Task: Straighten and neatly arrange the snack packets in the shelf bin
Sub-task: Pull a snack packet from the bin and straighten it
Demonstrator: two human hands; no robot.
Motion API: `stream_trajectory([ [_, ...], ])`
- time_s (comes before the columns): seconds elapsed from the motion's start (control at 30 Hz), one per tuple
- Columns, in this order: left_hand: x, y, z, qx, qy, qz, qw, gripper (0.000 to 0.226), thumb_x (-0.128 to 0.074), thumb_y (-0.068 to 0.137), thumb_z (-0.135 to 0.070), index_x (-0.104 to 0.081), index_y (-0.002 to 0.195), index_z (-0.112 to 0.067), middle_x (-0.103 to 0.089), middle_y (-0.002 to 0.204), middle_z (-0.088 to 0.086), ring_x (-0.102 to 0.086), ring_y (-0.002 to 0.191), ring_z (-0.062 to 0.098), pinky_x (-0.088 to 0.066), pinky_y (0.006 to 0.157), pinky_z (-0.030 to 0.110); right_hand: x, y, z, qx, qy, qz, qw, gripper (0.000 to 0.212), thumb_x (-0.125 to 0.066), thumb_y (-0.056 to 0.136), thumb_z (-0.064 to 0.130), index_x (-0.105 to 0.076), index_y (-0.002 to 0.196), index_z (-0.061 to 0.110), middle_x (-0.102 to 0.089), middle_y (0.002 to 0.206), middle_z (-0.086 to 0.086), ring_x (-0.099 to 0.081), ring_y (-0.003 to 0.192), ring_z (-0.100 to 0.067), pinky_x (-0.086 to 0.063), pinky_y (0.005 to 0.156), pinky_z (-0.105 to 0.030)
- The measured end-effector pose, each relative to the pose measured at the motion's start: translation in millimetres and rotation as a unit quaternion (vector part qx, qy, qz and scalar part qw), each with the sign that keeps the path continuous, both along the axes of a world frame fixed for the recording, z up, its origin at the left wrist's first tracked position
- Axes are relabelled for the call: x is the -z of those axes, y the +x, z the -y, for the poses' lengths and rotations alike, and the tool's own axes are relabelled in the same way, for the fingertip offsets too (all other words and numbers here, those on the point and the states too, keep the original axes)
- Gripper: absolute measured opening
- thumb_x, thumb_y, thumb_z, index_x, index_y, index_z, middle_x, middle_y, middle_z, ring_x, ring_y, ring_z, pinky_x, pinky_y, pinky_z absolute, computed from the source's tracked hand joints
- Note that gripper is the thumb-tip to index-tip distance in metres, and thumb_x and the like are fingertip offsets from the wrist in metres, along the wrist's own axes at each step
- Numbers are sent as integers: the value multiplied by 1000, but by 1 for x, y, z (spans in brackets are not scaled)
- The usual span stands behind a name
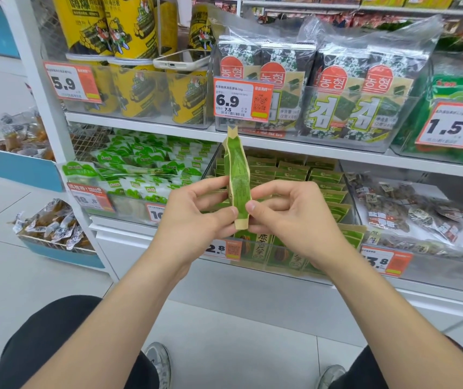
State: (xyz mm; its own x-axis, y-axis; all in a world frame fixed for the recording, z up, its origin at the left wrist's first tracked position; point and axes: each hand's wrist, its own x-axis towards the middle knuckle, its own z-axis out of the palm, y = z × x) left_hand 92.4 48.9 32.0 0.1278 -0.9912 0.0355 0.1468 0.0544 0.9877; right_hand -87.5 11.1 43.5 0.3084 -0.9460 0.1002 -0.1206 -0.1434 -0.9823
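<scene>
Both hands pinching one green snack packet, held up in front of the shelf bin

The left hand [196, 211] and right hand [289, 217] each pinch the lower end of a green and tan packet [237, 169] between thumb and fingers, one hand on each side, other fingers loosely curled. The packet stands upright and edge-on, a bit crumpled, out of the bin and just in front of it. The clear bin [351, 200] behind it on the lower shelf is full of matching packets in rows [295, 169], mostly upright. There's a phone [181, 61] lying on top of the yellow cans [132, 88] one shelf up, and seaweed packs [351, 88] behind the 6.9 price tag [241, 99].
</scene>
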Motion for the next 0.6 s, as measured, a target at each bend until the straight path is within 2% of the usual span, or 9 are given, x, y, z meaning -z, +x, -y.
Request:
stream_trajectory([
  [0.13,-1,-3,-1,1,-8,29,1000,52,-71,90,15,-71,131,-18,-81,114,1,-80,97,26,-67,77,39,-2,-3,2,-4,11,-28,1000,24,-81,90,-1,-73,111,8,-81,84,-12,-81,81,-31,-67,81,-45],
  [0.23,-2,-3,0,0,4,40,999,49,-69,90,15,-72,125,-20,-82,110,2,-80,98,29,-66,84,48,-6,-7,3,-2,-10,-70,998,26,-80,91,-2,-71,104,18,-80,77,-8,-79,71,-23,-66,71,-33],
  [0.37,-3,-4,0,9,25,11,1000,45,-73,90,10,-71,127,-16,-82,107,6,-80,100,28,-66,84,40,-6,-11,4,-10,-60,-81,995,29,-77,93,-2,-73,104,25,-80,78,-5,-77,65,-17,-61,64,-24],
  [0.43,-3,-4,1,3,28,-4,1000,38,-77,92,-2,-71,127,-15,-81,109,6,-79,103,26,-64,92,40,-5,-12,5,-2,-71,-70,995,28,-74,95,-2,-76,109,23,-81,82,-5,-78,70,-17,-62,66,-25],
  [0.5,-2,-3,4,-20,40,-3,999,29,-77,96,-24,-73,125,-20,-81,111,1,-78,107,21,-58,101,43,-5,-13,4,3,-55,-33,998,27,-71,97,-3,-77,114,17,-81,87,-10,-80,79,-21,-63,70,-28],
  [0.53,-2,-2,6,-34,55,-20,998,32,-75,98,-33,-71,127,-21,-81,113,1,-77,108,22,-58,102,46,-6,-13,4,0,-35,-7,999,27,-70,98,-3,-76,118,13,-81,91,-14,-80,84,-24,-64,72,-31],
  [0.6,-1,-1,10,-33,81,-88,992,39,-66,104,-35,-63,134,-12,-79,118,10,-77,107,30,-61,97,50,-8,-14,2,-25,17,44,999,28,-66,99,-5,-73,123,8,-80,96,-20,-80,89,-30,-66,73,-36],
])
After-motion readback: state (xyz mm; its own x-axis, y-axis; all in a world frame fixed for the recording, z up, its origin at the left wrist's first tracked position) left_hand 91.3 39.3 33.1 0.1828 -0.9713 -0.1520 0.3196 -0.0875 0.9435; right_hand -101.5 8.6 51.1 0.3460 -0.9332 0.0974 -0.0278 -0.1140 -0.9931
